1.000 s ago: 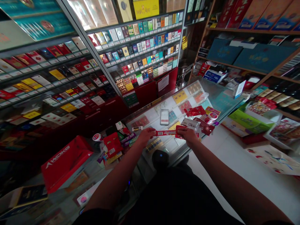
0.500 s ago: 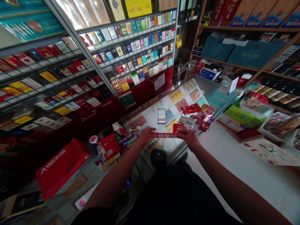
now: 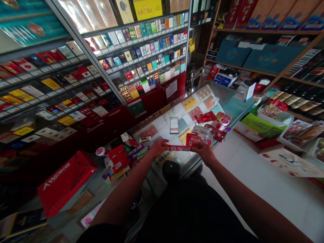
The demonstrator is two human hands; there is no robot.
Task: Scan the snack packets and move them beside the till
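Observation:
My left hand (image 3: 158,147) and my right hand (image 3: 205,151) each pinch one end of a long, thin red packet (image 3: 180,147), held level just above the glass counter (image 3: 162,126). My right hand also touches a red and white packet (image 3: 192,139) beside it. Just beyond my hands lie several red wrappers (image 3: 208,117) and a round red and white roll (image 3: 224,121). A phone (image 3: 173,125) lies flat on the glass a little further back.
A red box (image 3: 64,182) stands on the counter at the left, with small packs and a tape roll (image 3: 100,151) nearby. Shelves of cigarette packs (image 3: 141,50) fill the wall behind. Wooden shelves (image 3: 263,54) with boxes stand to the right. White floor (image 3: 265,189) lies at the right.
The view has shifted slightly left and down. Both hands keep hold of the thin red packet and have drifted a little nearer to the packets behind.

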